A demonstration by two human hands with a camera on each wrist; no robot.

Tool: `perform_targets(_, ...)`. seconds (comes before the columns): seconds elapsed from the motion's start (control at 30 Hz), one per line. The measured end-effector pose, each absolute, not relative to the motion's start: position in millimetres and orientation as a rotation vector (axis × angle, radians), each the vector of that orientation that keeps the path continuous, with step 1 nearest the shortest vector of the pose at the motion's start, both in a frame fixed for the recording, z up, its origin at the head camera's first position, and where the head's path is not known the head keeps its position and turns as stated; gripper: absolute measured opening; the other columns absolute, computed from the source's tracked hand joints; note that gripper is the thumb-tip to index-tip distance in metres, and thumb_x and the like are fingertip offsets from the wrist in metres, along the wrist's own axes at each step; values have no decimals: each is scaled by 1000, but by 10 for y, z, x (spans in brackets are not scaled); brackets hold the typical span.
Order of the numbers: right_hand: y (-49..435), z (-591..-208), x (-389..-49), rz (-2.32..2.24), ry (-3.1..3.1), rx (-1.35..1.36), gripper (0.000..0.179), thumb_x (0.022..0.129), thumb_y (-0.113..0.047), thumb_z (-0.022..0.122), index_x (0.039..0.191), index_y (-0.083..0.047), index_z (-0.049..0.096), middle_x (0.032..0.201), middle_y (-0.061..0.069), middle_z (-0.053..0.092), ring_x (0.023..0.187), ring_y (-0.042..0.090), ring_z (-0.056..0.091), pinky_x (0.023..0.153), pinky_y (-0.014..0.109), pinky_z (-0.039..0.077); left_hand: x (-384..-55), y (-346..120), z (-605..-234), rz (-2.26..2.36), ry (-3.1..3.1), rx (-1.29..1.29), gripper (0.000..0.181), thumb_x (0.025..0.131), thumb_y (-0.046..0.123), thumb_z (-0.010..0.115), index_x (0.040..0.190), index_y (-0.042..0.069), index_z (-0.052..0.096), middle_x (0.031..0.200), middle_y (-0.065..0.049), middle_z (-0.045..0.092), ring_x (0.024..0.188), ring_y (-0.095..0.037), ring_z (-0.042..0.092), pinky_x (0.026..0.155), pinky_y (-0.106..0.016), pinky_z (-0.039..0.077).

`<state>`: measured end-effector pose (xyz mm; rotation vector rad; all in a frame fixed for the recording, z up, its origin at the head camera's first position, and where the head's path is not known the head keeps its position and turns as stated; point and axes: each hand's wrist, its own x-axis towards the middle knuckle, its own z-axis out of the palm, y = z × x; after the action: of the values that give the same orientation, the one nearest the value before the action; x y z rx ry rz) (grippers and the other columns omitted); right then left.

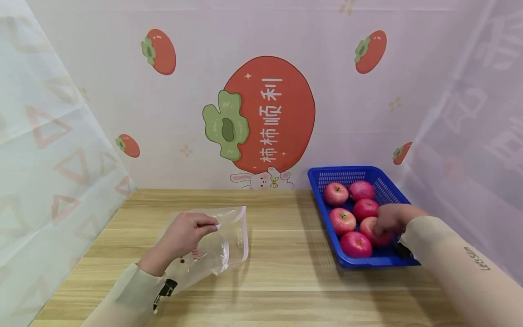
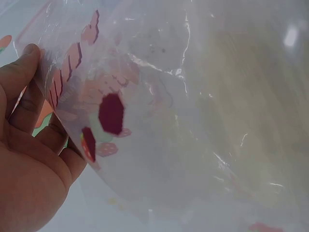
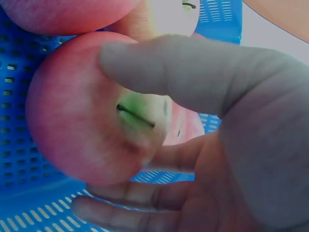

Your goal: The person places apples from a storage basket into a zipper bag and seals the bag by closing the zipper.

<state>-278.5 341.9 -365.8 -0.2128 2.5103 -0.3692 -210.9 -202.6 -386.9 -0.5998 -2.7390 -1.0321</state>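
My left hand (image 1: 187, 234) pinches the edge of a clear plastic zip bag (image 1: 208, 254) between thumb and fingers. The bag has a pinkish strip along its mouth and printed red shapes, which fill much of the left wrist view. On the right, my right hand (image 1: 395, 218) reaches into a blue plastic basket (image 1: 361, 262) and grips a red apple (image 3: 82, 111). In the right wrist view its thumb lies over the apple near the stem, with the other fingers curved around the far side. Several more apples (image 1: 342, 221) sit around it.
A light wood-grain table (image 1: 278, 281) lies under the bag and basket. Behind stands a pale backdrop (image 1: 188, 113) printed with persimmons, and patterned sheets close in both sides. The basket's right side is near the right sheet (image 1: 461, 150).
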Motion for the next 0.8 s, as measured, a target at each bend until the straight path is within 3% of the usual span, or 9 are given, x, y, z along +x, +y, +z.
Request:
perform_targets(0.1, 3429, -3633, -2801, -400, 2495, -218, 12, 77, -12, 68, 79, -7, 57, 74, 5, 52, 70, 22, 50, 61, 35, 46, -2099, -2025, -3847, -1044, -2748, -583, 11, 92, 16, 73, 101, 16, 80, 99, 2, 73, 60, -6, 61, 69, -32, 54)
perform_targets(0.17, 3453, -3625, -2809, -427, 2476, -193, 22, 76, -11, 71, 92, -3, 58, 83, 9, 56, 79, 28, 53, 68, 41, 50, -2091, -2023, -3831, -1053, -2751, -573, 11, 93, 17, 73, 101, 17, 79, 100, 2, 73, 53, -6, 59, 69, -32, 54)
perform_targets(0.23, 3486, -3628, -2813, -472, 2455, -159, 44, 76, -9, 76, 112, 4, 55, 100, 18, 56, 96, 40, 52, 80, 52, 51, -2087, -2023, -3821, -1043, -2749, -573, 10, 93, 18, 73, 101, 18, 79, 100, 2, 73, 55, -5, 60, 70, -32, 54)
perform_targets(0.33, 3530, -3655, -2812, -563, 2423, -103, 84, 74, -6, 81, 140, 8, 33, 125, 34, 43, 115, 53, 39, 91, 63, 45, -2080, -2020, -3813, -1070, -2753, -558, 10, 93, 18, 73, 100, 19, 79, 100, 2, 73, 47, -8, 59, 65, -31, 54)
perform_targets(0.43, 3556, -3688, -2810, -655, 2369, -67, 103, 73, -1, 83, 152, 2, 17, 134, 39, 28, 115, 56, 39, 90, 63, 46, -2082, -2022, -3818, -1080, -2754, -554, 9, 92, 18, 73, 99, 19, 79, 100, 1, 73, 45, -12, 59, 62, -29, 53)
perform_targets(0.5, 3564, -3700, -2808, -678, 2343, -57, 102, 73, 1, 82, 154, -4, 20, 134, 39, 28, 110, 53, 46, 84, 60, 51, -2086, -2020, -3820, -1088, -2754, -554, 9, 93, 18, 73, 99, 19, 79, 100, 1, 73, 42, -14, 58, 62, -30, 53)
perform_targets(0.57, 3562, -3694, -2802, -685, 2330, -40, 101, 74, 3, 81, 155, -9, 23, 132, 38, 30, 104, 48, 51, 79, 57, 53, -2093, -2022, -3815, -1055, -2748, -572, 9, 92, 18, 73, 99, 20, 79, 99, 3, 73, 51, -10, 61, 67, -31, 53)
perform_targets(0.63, 3551, -3687, -2794, -670, 2340, -48, 99, 74, 4, 81, 155, -10, 26, 133, 38, 31, 104, 47, 51, 78, 56, 54, -2098, -2024, -3810, -1035, -2743, -583, 9, 92, 18, 74, 98, 21, 80, 98, 5, 73, 60, -6, 62, 69, -32, 53)
perform_targets(0.8, 3532, -3690, -2784, -622, 2377, -66, 94, 74, 2, 81, 154, -13, 34, 134, 37, 33, 110, 49, 40, 81, 56, 51, -2100, -2027, -3805, -1031, -2744, -587, 9, 91, 17, 74, 97, 21, 80, 96, 6, 72, 65, -4, 63, 69, -33, 53)
